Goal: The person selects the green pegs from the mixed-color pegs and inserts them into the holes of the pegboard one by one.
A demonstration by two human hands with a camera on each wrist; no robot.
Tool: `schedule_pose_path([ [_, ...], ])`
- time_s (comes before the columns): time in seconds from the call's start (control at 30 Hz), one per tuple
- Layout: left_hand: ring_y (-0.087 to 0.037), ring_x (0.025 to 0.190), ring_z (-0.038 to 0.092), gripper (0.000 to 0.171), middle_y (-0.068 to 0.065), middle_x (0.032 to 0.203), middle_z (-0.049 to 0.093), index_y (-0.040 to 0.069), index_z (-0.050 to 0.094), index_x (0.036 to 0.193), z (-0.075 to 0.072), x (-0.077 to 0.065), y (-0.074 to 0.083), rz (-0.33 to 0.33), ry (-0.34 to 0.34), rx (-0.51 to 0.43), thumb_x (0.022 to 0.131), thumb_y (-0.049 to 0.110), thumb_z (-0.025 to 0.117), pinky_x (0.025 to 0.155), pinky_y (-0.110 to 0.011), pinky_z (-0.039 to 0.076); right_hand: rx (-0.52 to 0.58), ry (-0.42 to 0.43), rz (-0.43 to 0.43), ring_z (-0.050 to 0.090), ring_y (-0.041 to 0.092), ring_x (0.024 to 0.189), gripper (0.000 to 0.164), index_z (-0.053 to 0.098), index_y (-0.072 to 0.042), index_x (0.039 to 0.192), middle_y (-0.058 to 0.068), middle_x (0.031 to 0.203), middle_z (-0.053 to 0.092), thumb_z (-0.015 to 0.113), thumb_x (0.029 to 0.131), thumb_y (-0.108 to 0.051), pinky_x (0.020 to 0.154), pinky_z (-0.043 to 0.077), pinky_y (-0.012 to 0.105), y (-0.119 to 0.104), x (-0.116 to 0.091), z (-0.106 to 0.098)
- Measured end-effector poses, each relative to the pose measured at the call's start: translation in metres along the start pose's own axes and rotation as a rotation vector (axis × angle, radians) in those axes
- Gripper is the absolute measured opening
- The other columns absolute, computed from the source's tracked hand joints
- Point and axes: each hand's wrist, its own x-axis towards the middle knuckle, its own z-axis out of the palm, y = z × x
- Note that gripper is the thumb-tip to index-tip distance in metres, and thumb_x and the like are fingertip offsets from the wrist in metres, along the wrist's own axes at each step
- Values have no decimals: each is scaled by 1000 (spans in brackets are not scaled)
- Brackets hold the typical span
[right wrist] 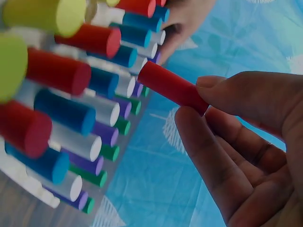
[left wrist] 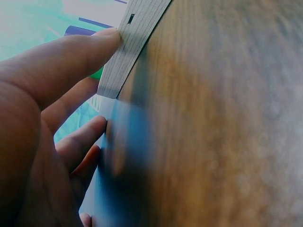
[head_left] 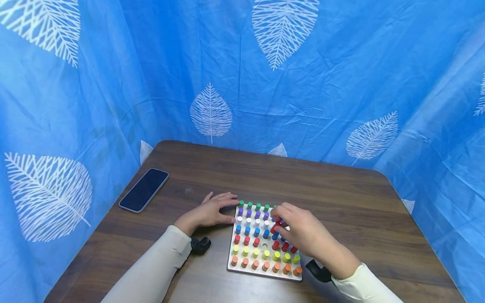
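Note:
A square white pegboard (head_left: 267, 275) lies on the table with rows of coloured pegs: green, purple, white, blue, red, yellow and orange from back to front. My right hand (head_left: 303, 230) is over the board's right side and pinches a red peg (right wrist: 170, 87) by one end between thumb and index finger, its other end sticking out free. A bare hole (head_left: 264, 245) shows in the red row. At the board's left edge, my left hand (head_left: 209, 213) rests with fingers extended; its thumb (left wrist: 80, 54) touches the board's side. The right hand hides some back-right pegs.
Toward the left edge of the brown wooden table (head_left: 322, 185) lies a phone (head_left: 144, 190) with a dark screen. Blue curtains (head_left: 242, 84) with white leaf prints stand behind and beside the table. Black wrist cameras sit below both hands.

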Motion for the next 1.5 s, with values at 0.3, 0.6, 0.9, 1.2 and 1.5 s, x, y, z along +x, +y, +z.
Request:
schedule_pose_path([
  [0.3,-27,164,23,64,1,170,41,26,55,155,-2,0,2,-3,-3,-2,97,44,75,132,-65,-2,8,-96,-53,68,3,85,29,69,-17,114,-7,101,68,85,90,-15,73,61,21,-13,0,14],
  [0.6,-27,164,23,66,1,171,40,27,54,156,2,1,0,6,0,9,97,49,74,132,-66,-1,-64,-152,-148,58,0,76,22,69,-18,110,-6,99,69,83,92,-18,69,59,19,-17,-1,27],
  [0.9,-27,164,23,66,1,171,40,27,54,156,1,3,2,12,-1,23,97,50,73,132,-66,-2,-99,-175,-154,62,4,79,26,70,-18,112,-6,100,69,84,91,-20,76,63,24,-18,-1,31],
  [1.2,-28,164,24,66,1,170,41,27,54,155,8,2,-2,10,-17,28,97,50,74,132,-67,0,-5,-74,-67,68,3,85,30,73,-19,118,-6,107,72,84,91,-24,75,62,23,-21,-11,23],
  [1.5,-28,164,23,66,0,171,39,26,53,157,2,0,-6,5,-17,28,98,46,74,131,-68,-1,72,-53,326,69,31,124,51,61,-18,142,7,141,65,78,96,-36,98,59,57,12,-21,-21],
])
